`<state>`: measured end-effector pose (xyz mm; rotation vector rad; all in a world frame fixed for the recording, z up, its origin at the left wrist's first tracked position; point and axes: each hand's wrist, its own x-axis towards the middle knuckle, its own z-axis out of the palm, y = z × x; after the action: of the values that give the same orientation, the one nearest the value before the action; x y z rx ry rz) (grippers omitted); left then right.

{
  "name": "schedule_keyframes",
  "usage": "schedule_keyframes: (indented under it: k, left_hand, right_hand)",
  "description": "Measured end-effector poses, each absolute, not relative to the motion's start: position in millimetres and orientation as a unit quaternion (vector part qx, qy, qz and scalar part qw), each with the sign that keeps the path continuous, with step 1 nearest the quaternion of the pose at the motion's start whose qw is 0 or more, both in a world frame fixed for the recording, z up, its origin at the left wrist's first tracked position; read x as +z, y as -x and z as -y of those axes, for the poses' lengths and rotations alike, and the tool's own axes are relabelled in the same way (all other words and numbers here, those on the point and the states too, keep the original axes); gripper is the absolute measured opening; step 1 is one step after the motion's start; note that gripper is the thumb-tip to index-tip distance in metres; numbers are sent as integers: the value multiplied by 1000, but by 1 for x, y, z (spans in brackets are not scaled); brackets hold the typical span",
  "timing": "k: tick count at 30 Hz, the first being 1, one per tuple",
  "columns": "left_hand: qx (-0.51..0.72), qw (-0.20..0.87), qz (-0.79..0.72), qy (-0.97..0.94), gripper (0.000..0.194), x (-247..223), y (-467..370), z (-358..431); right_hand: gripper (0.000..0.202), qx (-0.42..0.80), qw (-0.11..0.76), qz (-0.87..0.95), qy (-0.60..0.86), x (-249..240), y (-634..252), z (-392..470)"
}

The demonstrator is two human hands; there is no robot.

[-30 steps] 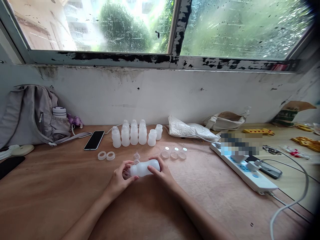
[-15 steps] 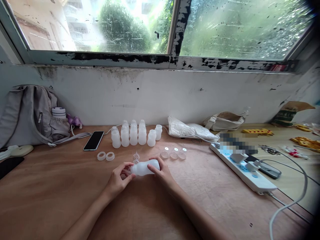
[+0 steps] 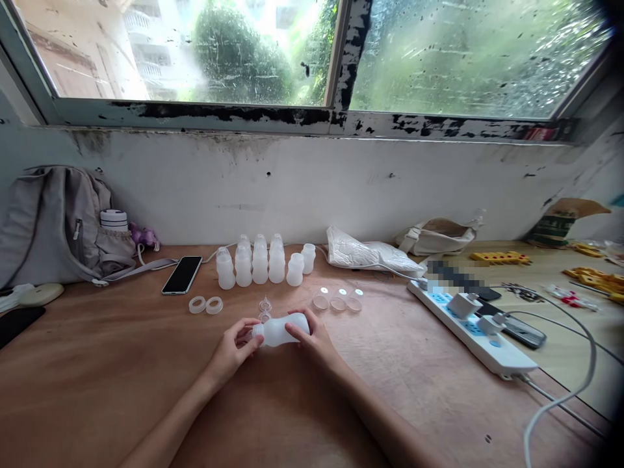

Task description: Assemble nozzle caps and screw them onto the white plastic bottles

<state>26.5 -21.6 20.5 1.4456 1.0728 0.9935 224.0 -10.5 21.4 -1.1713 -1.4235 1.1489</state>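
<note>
My right hand (image 3: pixel 316 338) has its grip wrapped around the base of a frosted bottle (image 3: pixel 281 330), lying sideways in front of me; my left hand's (image 3: pixel 233 346) grip is closed about its neck end. Small clear pieces (image 3: pixel 264 305) sit just beyond it on the table (image 3: pixel 97 390), two rings (image 3: pixel 197 305) to the left, three clear caps (image 3: pixel 338 303) to the right. Standing bottles (image 3: pixel 260 263) line up behind. The bottle hides part of the clear pieces, and my left fingers cover the neck, perhaps with a clear fitting there.
</note>
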Motion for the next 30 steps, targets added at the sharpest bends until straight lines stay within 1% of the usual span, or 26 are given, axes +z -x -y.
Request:
schedule_keyframes:
  k: [3,6,8,12,15,19,23,30]
  left_hand:
    - [449,497,-431,-605,48,23,-27,22]
    - [476,523,-437,-556,48,28,-25,22]
    - [472,551,-456,-516,47,31,-24,21]
    - [433,606,-476,-468,50,33,-24,21]
    - [416,609,-472,-483,46,33,-27,22]
    - [431,565,-473,-521,38,33,-28,23]
    - [457,501,-438,-591,40,25,-26,21]
    - [465,299,-368,-748,33,21,-23,30]
  right_hand:
    - [31,498,477,550,471,22,-222,10]
    - [31,526,488,523,461,25,-220,11]
    - [33,534,492,517,453,26,-219,12]
    - [34,540,497,524,433,25,-218,14]
    - [35,537,495,531,429,24,-219,15]
    - [37,534,494,532,433,24,-219,14]
    - [33,548,467,509,472,23,-219,12]
    - [35,578,416,492,500,27,-224,13]
